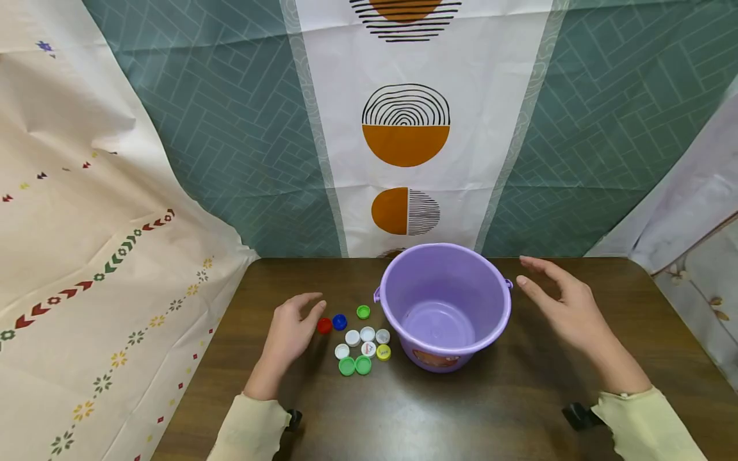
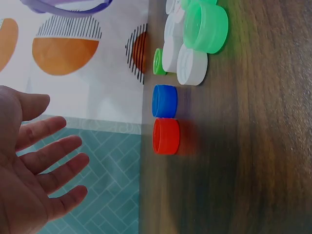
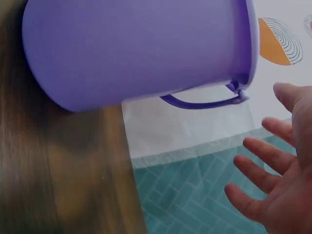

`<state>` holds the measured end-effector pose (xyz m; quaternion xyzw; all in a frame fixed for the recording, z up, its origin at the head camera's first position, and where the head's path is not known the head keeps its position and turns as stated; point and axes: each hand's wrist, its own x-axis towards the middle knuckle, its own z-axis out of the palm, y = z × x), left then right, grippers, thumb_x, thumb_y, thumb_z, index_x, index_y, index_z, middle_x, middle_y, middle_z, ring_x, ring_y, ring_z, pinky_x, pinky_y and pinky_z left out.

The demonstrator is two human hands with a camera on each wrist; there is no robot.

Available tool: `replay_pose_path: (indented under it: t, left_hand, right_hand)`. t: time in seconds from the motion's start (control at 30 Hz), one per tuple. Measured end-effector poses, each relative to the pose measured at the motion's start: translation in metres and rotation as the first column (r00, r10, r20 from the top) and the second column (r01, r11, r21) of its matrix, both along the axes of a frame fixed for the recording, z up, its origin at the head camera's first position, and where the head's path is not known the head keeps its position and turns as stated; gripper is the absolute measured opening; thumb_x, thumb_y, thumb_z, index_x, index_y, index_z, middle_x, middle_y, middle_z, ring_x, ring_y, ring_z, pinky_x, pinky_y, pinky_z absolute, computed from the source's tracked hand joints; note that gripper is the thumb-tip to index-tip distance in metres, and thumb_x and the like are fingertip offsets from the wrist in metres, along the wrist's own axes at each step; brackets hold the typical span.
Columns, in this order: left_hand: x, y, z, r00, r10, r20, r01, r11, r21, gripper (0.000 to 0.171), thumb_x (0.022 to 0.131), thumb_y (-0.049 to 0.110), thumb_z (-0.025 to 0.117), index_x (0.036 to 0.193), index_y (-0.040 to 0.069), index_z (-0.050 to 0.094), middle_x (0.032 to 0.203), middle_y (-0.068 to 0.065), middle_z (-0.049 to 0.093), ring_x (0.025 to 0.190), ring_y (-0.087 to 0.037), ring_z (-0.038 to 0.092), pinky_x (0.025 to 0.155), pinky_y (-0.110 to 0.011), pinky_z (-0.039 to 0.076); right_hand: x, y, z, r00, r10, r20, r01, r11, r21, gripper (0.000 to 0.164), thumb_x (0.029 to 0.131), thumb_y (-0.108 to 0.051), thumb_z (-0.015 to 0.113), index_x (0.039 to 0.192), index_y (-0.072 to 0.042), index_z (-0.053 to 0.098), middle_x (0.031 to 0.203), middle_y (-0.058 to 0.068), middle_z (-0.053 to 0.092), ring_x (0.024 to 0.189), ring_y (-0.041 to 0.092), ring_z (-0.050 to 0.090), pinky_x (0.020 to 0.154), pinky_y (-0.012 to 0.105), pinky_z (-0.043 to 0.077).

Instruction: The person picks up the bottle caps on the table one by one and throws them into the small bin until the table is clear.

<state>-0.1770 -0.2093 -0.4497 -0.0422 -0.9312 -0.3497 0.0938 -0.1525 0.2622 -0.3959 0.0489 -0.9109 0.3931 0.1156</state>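
A purple bucket [image 1: 444, 275] stands upright on the wooden table, its inside bare. To its left lies a loose group of bottle caps: a red cap [image 1: 325, 326], a blue cap [image 1: 339, 322], a small green cap [image 1: 363, 312], a yellow cap [image 1: 383, 352], two larger green caps [image 2: 214, 29] and several white ones. My left hand [image 1: 295, 326] hovers beside the red cap, fingers relaxed and holding nothing. Right of the bucket, my right hand [image 1: 567, 307] is in the air with fingers spread loosely, apart from the rim. The bucket's handle [image 3: 204, 104] hangs down behind it.
The brown table [image 1: 403, 422] reaches back to a hanging cloth [image 1: 242, 128] with teal and white panels. Cream cloth [image 1: 86, 256] drapes along the left side, and pale cloth [image 1: 703, 256] along the right. Black straps show at both wrists.
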Motion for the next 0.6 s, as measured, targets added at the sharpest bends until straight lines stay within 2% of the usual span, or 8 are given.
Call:
replay_pose_path:
  t: [0.07, 0.13, 0.23, 0.3, 0.37, 0.5, 0.6]
  left_hand:
    - [-0.001, 0.001, 0.001, 1.0, -0.007, 0.004, 0.007, 1.0, 0.001, 0.033, 0.092, 0.041, 0.056, 0.116, 0.02, 0.065, 0.122, -0.002, 0.063, 0.116, -0.025, 0.057, 0.096, -0.047, 0.047]
    - [-0.001, 0.002, 0.001, 1.0, -0.006, 0.016, 0.006, 1.0, 0.003, 0.033, 0.092, 0.04, 0.056, 0.115, 0.02, 0.065, 0.121, -0.002, 0.064, 0.116, -0.025, 0.057, 0.096, -0.047, 0.047]
    - [-0.003, 0.003, -0.001, 0.999, -0.007, 0.034, 0.007, 1.0, 0.012, 0.031, 0.091, 0.038, 0.058, 0.115, 0.02, 0.066, 0.12, -0.001, 0.064, 0.116, -0.024, 0.057, 0.096, -0.046, 0.047]
    - [-0.004, 0.003, -0.002, 0.999, -0.003, 0.04, 0.002, 1.0, 0.016, 0.03, 0.091, 0.038, 0.058, 0.114, 0.02, 0.066, 0.12, 0.0, 0.064, 0.116, -0.023, 0.058, 0.096, -0.045, 0.047]
    - [-0.005, 0.003, -0.005, 0.999, -0.001, 0.045, 0.0, 1.0, 0.02, 0.029, 0.091, 0.038, 0.058, 0.113, 0.021, 0.066, 0.12, 0.0, 0.064, 0.116, -0.023, 0.058, 0.096, -0.045, 0.047]
    - [-0.007, 0.003, -0.009, 0.998, 0.004, 0.057, -0.005, 1.0, 0.026, 0.028, 0.09, 0.038, 0.059, 0.112, 0.022, 0.067, 0.12, -0.001, 0.064, 0.115, -0.023, 0.058, 0.096, -0.045, 0.047]
    - [-0.009, 0.003, -0.011, 0.998, 0.002, 0.059, -0.004, 1.0, 0.03, 0.029, 0.09, 0.038, 0.06, 0.111, 0.021, 0.067, 0.118, -0.001, 0.065, 0.114, -0.023, 0.059, 0.096, -0.045, 0.048]
  right_hand:
    - [-0.001, -0.003, -0.001, 0.999, 0.04, 0.017, -0.039, 0.999, -0.033, 0.044, 0.091, -0.043, 0.057, 0.133, -0.037, 0.048, 0.137, 0.001, 0.051, 0.128, 0.025, 0.043, 0.096, 0.058, 0.037]
    - [0.0, -0.006, -0.004, 0.998, 0.061, 0.032, -0.059, 0.997, -0.041, 0.042, 0.091, -0.042, 0.057, 0.132, -0.038, 0.049, 0.136, -0.002, 0.052, 0.129, 0.02, 0.042, 0.096, 0.055, 0.038]
    - [0.001, -0.008, -0.009, 0.997, 0.075, 0.034, -0.074, 0.996, -0.048, 0.039, 0.091, -0.039, 0.058, 0.129, -0.038, 0.051, 0.131, -0.007, 0.056, 0.125, 0.006, 0.045, 0.096, 0.031, 0.042]
    - [0.001, -0.01, -0.012, 0.995, 0.097, 0.023, -0.095, 0.993, -0.065, 0.039, 0.091, -0.036, 0.059, 0.129, -0.036, 0.052, 0.129, -0.007, 0.058, 0.119, -0.003, 0.048, 0.089, 0.015, 0.042]
    - [0.001, -0.011, -0.015, 0.991, 0.131, 0.007, -0.13, 0.986, -0.1, 0.039, 0.091, -0.032, 0.059, 0.129, -0.034, 0.053, 0.127, -0.006, 0.059, 0.114, -0.006, 0.051, 0.084, 0.007, 0.042]
    - [0.0, -0.012, -0.018, 0.98, 0.198, -0.008, -0.197, 0.968, -0.156, 0.041, 0.092, -0.025, 0.06, 0.132, -0.029, 0.052, 0.128, -0.003, 0.058, 0.111, -0.003, 0.056, 0.082, 0.01, 0.047]
    - [0.0, -0.012, -0.019, 0.977, 0.212, -0.007, -0.211, 0.963, -0.167, 0.042, 0.092, -0.024, 0.06, 0.132, -0.028, 0.051, 0.129, -0.003, 0.058, 0.111, -0.002, 0.057, 0.082, 0.011, 0.048]
